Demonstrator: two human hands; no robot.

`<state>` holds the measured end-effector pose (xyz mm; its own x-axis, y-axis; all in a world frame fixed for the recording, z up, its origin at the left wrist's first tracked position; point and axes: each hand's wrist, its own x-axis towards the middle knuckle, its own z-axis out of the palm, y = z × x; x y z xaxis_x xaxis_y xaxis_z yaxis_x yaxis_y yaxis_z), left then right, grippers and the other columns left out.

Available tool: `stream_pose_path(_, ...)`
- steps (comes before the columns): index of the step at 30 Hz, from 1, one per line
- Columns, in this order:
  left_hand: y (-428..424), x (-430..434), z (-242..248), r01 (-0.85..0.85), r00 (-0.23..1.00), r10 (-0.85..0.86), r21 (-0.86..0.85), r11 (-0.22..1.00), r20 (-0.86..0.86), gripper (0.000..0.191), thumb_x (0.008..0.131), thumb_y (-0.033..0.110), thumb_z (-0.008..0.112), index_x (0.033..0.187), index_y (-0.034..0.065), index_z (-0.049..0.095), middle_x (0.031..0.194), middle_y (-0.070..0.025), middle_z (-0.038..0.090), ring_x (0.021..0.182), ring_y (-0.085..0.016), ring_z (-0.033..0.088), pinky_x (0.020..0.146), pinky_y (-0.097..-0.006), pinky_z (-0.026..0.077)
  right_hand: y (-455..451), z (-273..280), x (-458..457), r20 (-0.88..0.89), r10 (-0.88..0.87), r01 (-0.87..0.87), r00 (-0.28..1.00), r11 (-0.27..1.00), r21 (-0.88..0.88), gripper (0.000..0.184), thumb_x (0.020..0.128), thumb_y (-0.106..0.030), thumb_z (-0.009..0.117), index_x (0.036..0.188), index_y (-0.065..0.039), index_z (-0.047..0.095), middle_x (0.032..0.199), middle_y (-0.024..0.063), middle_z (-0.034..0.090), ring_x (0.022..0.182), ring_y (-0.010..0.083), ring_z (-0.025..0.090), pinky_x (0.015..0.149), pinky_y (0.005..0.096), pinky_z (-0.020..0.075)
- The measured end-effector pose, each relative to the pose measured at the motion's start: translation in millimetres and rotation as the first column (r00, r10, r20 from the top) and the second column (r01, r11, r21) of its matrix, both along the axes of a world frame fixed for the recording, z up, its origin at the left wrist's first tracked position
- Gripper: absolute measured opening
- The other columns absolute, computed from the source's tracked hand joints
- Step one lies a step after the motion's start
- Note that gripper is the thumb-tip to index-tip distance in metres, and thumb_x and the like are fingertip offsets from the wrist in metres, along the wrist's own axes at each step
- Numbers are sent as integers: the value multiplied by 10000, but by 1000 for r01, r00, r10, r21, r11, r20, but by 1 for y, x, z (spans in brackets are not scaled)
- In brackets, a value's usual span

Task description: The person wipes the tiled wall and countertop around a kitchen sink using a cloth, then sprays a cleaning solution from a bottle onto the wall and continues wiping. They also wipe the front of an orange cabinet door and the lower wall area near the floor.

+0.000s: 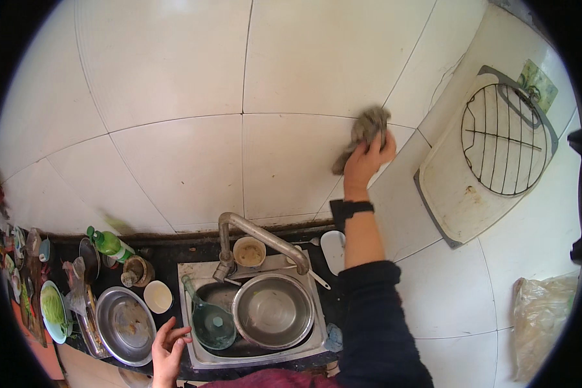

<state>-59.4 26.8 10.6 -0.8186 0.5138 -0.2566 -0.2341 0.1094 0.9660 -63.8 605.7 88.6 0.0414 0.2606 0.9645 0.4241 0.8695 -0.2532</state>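
My right hand (371,157), with a black band at the wrist, presses a crumpled grey-brown cloth (368,127) against the white wall tiles (296,160) near the corner. Low at the left, my left hand (169,342) hovers by the sink's left rim, fingers apart and holding nothing. Between the arms, the steel sink (257,361) holds a round metal basin (273,310) and a green translucent plastic ladle (213,326). A metal faucet (266,238) arches over them.
Left of the sink stand a steel bowl (126,326), a small white bowl (158,297), a stone mortar (138,270) and a green bottle (110,246). A cutting board (448,194) and round wire rack (504,165) hang on the right wall, above a plastic bag (543,325).
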Motion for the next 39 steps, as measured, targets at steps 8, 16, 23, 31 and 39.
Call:
stream_pose_path(8,-15,-8,-7,-49,999,49,-56,997,-4,533,929,80,584,1414,-33,394,1121,-177,669,864,-163,650,799,-277,514,-47,-224,20,101,103,45,990,446,-894,445,947,-133,572,1286,136,466,1331,304,378,1175,461,455,979,480,416)
stream_pose_path(16,-6,-13,17,10,996,-16,-70,997,-88,557,939,150,616,1421,-20,395,1112,-140,672,875,-132,633,802,-258,499,-4,-64,22,-113,12,-75,993,818,-570,440,906,-65,600,1258,154,452,1286,319,370,1136,461,432,1013,473,372)
stream_pose_path(23,2,-10,8,40,997,-43,-54,998,-60,549,939,141,612,1418,-21,399,1112,-152,670,882,-142,635,806,-266,499,18,-21,61,455,-320,470,831,841,-267,421,811,-122,698,1192,14,584,1296,162,456,1144,381,474,928,429,487)
stream_pose_path(31,4,-15,-2,73,997,-73,13,997,1,527,936,124,608,1399,-33,411,1120,-163,667,896,-156,637,821,-276,513,-29,56,110,470,-478,504,742,860,79,507,789,-104,673,1284,-48,579,1287,152,490,1107,365,509,849,436,512)
stream_pose_path(39,12,-4,-16,169,983,-171,41,985,64,461,937,142,607,1342,-30,469,1137,-166,664,944,-170,633,880,-297,492,14,90,92,670,-721,661,178,592,461,252,826,-173,615,1040,-74,704,1206,69,511,1100,266,449,899,431,351)
